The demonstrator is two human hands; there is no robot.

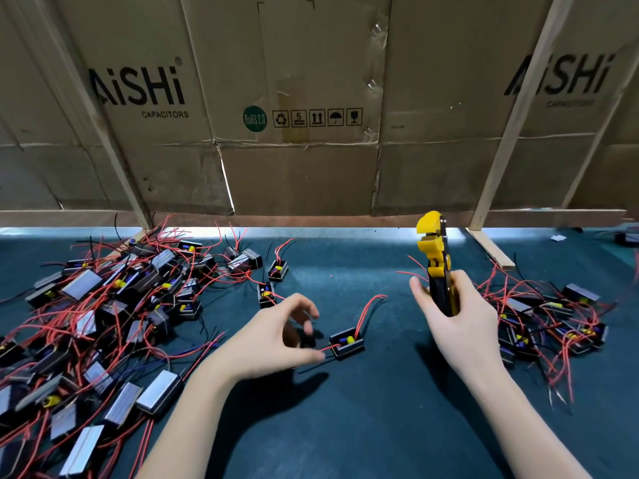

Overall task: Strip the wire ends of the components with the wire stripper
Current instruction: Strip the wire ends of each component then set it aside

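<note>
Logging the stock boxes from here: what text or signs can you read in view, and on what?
"AiSHi CAPACITORS": left cardboard panel.
"RoHS 2.0": green sticker.
"5": among the handling symbols.
"AiSHi": right cardboard panel; the small line beneath is too blurred to read.

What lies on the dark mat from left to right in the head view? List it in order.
Large heap of black boxed components with red wires → left hand → single black component with a yellow part → right hand holding the yellow and black wire stripper → smaller heap of wired components.
</note>
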